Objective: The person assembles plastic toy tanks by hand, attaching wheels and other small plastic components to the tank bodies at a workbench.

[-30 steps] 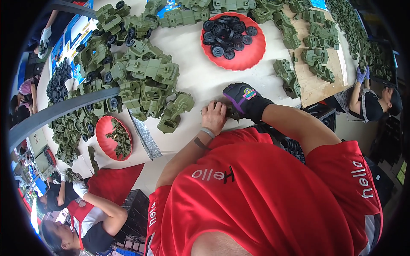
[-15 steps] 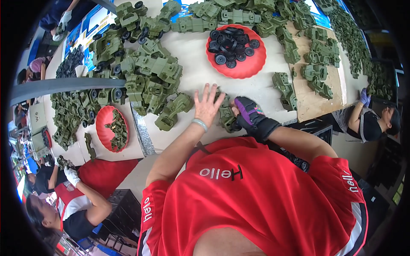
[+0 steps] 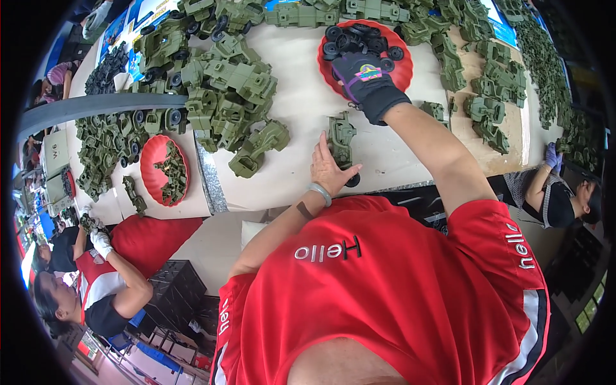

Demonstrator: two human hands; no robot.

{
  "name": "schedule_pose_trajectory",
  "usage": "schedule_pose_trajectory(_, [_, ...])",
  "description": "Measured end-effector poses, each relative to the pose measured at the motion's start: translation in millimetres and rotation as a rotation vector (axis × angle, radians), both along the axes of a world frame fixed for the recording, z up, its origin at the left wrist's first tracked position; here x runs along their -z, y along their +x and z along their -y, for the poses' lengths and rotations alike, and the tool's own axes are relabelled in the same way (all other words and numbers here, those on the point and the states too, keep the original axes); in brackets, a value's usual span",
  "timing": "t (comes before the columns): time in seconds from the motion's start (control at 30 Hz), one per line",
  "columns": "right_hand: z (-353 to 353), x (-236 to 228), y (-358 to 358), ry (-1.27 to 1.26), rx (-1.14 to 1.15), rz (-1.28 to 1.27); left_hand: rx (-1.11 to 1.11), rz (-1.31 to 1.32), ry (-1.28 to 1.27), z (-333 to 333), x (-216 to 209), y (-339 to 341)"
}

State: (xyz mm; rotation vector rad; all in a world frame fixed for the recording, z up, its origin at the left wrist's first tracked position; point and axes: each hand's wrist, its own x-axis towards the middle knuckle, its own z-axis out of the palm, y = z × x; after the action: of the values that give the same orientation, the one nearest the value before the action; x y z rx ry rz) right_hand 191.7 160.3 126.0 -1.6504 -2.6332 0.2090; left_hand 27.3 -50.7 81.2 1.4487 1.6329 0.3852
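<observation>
A green plastic toy jeep body [image 3: 341, 136] lies on the table in front of me, with a black wheel [image 3: 353, 181] at its near end. My bare left hand [image 3: 329, 168] grips that near end, its fingers along the left side and its thumb across to the right. In a black and purple glove, my right hand [image 3: 364, 78] reaches over the front of a red scalloped plate [image 3: 402, 77]. Its fingertips are down at the pile of black toy wheels [image 3: 356, 42], and whether they pinch one is hidden.
Green toy bodies are heaped at the left [image 3: 234, 80] and lie in rows at the right [image 3: 497, 80]. A second red plate [image 3: 149, 183] holds small green parts. A grey bar [image 3: 102, 106] crosses the left side. Co-workers sit at left [image 3: 106, 282] and right [image 3: 564, 199].
My right hand has left the toy jeep and moved up to the plate of wheels. My left hand has come down from beside the jeep's far end to its near end.
</observation>
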Motion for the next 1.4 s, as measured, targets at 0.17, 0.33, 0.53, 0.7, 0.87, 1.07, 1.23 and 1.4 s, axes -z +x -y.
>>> schedule_pose_trajectory(0.17, [58, -27, 32, -0.156, 0.005, -0.523, 0.168, -0.011, -0.002, 4, 21, -7])
schedule_pose_trajectory(0.33, [121, -30, 36, -0.183, -0.217, -0.362, 0.191, -0.023, -0.024, 4, 24, -5])
schedule_pose_trajectory(0.53, [127, -23, 26, -0.249, -0.153, -0.234, 0.208, -0.038, -0.017, 3, 29, -3])
schedule_pose_trajectory(0.7, [125, -23, 23, -0.263, -0.114, -0.322, 0.210, -0.051, 0.023, 1, 26, -6])
schedule_pose_trajectory(0.87, [97, -31, -10, -0.008, -0.076, -0.522, 0.216, -0.059, -0.029, -1, 20, -11])
schedule_pose_trajectory(1.07, [80, -16, -43, -0.076, -0.500, -0.153, 0.242, -0.026, 0.076, 6, 45, -10])
schedule_pose_trajectory(1.23, [77, 6, -48, -0.150, -0.200, -0.133, 0.276, -0.024, 0.030, 4, 41, -12])
schedule_pose_trajectory(1.4, [67, -12, -51, -0.084, -0.520, -0.142, 0.334, -0.041, -0.072, -2, 40, -12])
